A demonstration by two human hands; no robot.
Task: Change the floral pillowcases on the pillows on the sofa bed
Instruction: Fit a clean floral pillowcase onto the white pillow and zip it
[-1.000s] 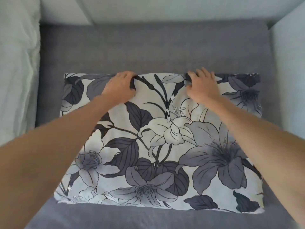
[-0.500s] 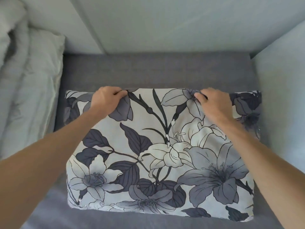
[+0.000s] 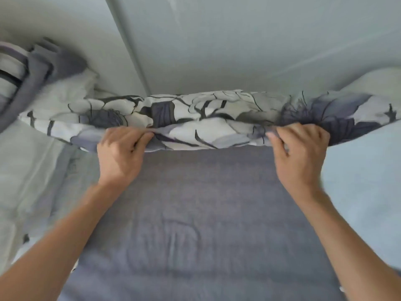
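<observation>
A person's left hand and right hand each pinch the near edge of a floral pillowcase, fingers curled into the fabric, holding the filled pillow up at 12 o'clock above a grey sofa bed. The case bulges with the pillow inside. Pale bedding lies at 9 o'clock, a light cushion at 3 o'clock.

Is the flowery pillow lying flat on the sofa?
No, lifted. The grey-and-white floral pillow hangs off the grey fabric sofa, gripped along its edge by the left hand and right hand.
</observation>
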